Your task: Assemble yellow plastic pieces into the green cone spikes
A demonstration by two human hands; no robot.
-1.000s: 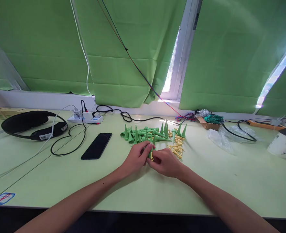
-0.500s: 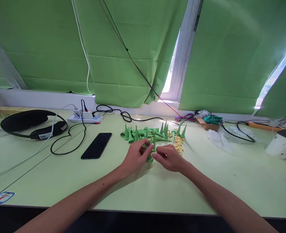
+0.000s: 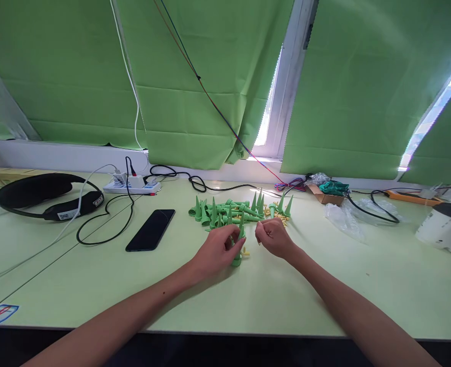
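My left hand (image 3: 219, 248) is closed around a green plastic spike (image 3: 236, 261), held upright with its wide collar resting on or just above the table. A small yellow peg (image 3: 245, 252) sticks out from the right side of this spike. To the right, my right hand (image 3: 274, 237) is curled with its fingertips pinched together, apart from the spike; what it holds, if anything, is hidden. Behind both hands lies a heap of green spikes (image 3: 231, 208), some standing and some lying. Small yellow pegs (image 3: 282, 219) are partly covered by my right hand.
A black phone (image 3: 151, 230) lies left of my arms, near black headgear (image 3: 74, 206) and a white power strip (image 3: 133, 186). At the right are a small cardboard box (image 3: 326, 195), clear plastic bags (image 3: 345, 219) and a white cylinder (image 3: 445, 227). Cables run along the back.
My right hand has drawn away from the spike to the right, near the yellow pegs. A yellow peg now shows at the spike's side. My left hand keeps its hold, slightly nearer me.
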